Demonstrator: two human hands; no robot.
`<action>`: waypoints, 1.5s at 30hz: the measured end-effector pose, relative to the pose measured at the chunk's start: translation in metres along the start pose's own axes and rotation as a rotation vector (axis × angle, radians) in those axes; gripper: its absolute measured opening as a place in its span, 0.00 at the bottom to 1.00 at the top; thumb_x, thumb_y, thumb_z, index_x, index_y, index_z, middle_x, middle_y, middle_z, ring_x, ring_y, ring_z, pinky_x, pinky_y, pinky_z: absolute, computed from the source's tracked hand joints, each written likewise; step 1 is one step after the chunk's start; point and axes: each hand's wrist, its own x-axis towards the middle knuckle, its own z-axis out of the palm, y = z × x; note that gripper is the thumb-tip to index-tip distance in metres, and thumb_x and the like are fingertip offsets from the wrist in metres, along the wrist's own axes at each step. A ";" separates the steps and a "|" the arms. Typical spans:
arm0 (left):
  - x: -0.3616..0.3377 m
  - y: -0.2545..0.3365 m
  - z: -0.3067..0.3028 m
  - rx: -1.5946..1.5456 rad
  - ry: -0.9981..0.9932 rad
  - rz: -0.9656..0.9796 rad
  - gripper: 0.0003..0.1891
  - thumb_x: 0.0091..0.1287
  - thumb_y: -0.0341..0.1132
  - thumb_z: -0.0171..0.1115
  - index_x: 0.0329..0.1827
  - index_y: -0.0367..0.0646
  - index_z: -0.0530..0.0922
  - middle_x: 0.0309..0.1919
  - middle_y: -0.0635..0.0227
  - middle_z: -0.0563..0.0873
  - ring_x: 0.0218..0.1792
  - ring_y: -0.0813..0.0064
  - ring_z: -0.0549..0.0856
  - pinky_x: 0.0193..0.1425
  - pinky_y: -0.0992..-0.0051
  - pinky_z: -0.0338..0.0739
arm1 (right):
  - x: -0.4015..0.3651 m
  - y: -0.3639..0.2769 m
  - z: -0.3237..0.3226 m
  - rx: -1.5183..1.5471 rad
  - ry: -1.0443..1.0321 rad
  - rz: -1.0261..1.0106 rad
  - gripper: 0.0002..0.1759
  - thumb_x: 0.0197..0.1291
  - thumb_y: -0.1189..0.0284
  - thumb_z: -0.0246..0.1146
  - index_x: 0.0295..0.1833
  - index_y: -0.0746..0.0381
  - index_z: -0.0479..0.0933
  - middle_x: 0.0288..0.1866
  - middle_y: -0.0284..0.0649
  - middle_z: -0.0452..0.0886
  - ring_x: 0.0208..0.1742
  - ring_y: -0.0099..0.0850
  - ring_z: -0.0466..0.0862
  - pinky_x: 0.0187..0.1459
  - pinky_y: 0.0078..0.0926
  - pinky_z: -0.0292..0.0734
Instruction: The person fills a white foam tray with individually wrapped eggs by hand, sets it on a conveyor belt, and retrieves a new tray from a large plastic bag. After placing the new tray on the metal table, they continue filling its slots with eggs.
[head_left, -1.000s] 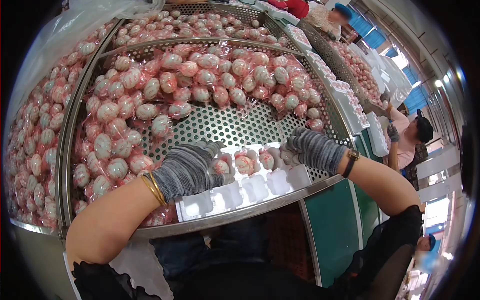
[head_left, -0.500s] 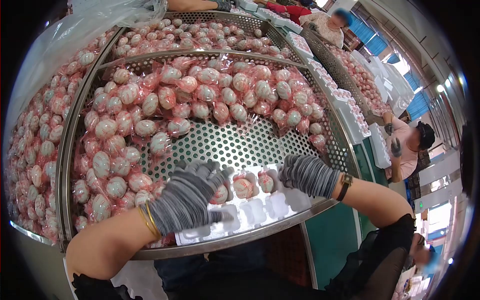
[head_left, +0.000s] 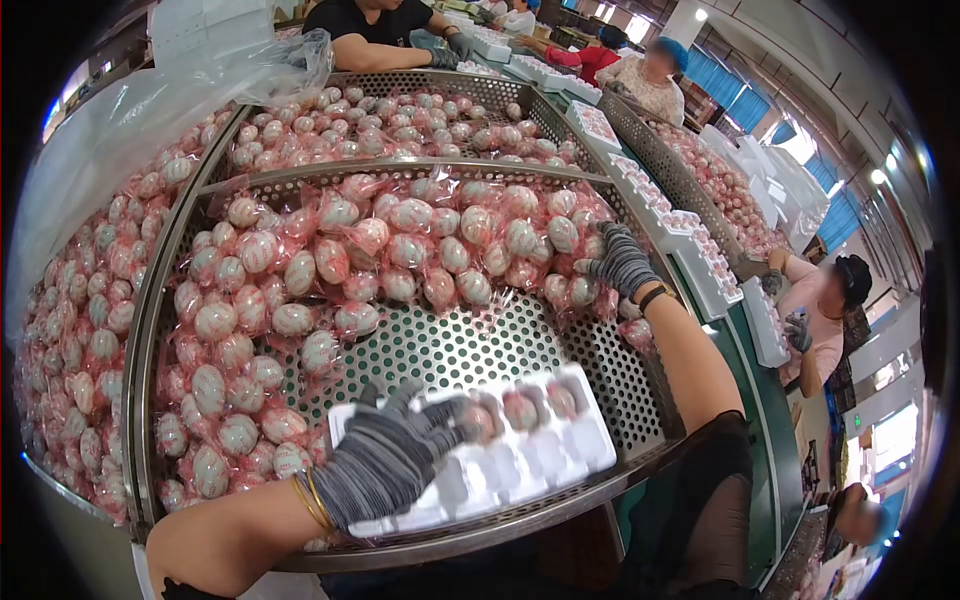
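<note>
A white foam tray [head_left: 590, 455] with shaped pockets lies at the near side of a perforated metal bin. Several film-wrapped eggs with red markings, such as this egg [head_left: 522, 408], sit in its far row; pockets in the near row show bare. My left hand [head_left: 395, 460], in a grey striped glove, lies over the tray's left part, fingers apart and slightly blurred, fingertips beside the leftmost visible egg. My right hand [head_left: 622, 262], gloved likewise, reaches to the right end of the egg pile [head_left: 410, 250]. Its thumb and fingers are apart at the wrapped eggs.
A metal divider [head_left: 400, 165] separates a second egg compartment behind. More eggs [head_left: 80, 360] lie to the left under plastic sheeting [head_left: 130, 130]. Filled trays [head_left: 690, 240] line a green conveyor on the right. Co-workers stand behind and to the right, including one person in pink [head_left: 815, 300].
My right hand has left the tray's right end and reached forward to the egg pile. The tray sits turned slightly, and my left hand stays over it. The camera view has tilted up.
</note>
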 end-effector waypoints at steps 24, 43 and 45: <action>0.008 -0.023 -0.001 0.001 0.184 -0.057 0.24 0.60 0.38 0.56 0.61 0.53 0.72 0.61 0.63 0.72 0.59 0.57 0.69 0.66 0.58 0.60 | -0.100 -0.121 -0.075 -0.037 -0.456 -0.503 0.16 0.51 0.69 0.64 0.45 0.66 0.78 0.37 0.51 0.81 0.40 0.41 0.83 0.43 0.32 0.77; 0.004 -0.021 0.000 -0.043 0.205 -0.026 0.22 0.62 0.39 0.55 0.62 0.53 0.72 0.60 0.61 0.73 0.57 0.54 0.69 0.66 0.57 0.60 | -0.114 -0.122 -0.049 0.021 -0.495 -0.540 0.09 0.49 0.63 0.66 0.35 0.55 0.83 0.31 0.43 0.78 0.34 0.40 0.81 0.38 0.34 0.75; 0.005 -0.024 0.000 -0.028 0.236 -0.029 0.22 0.62 0.40 0.55 0.62 0.53 0.72 0.59 0.61 0.73 0.57 0.54 0.69 0.66 0.57 0.60 | -0.121 -0.118 -0.049 -0.043 -0.411 -0.650 0.11 0.48 0.67 0.67 0.38 0.57 0.82 0.31 0.41 0.78 0.35 0.38 0.79 0.40 0.34 0.74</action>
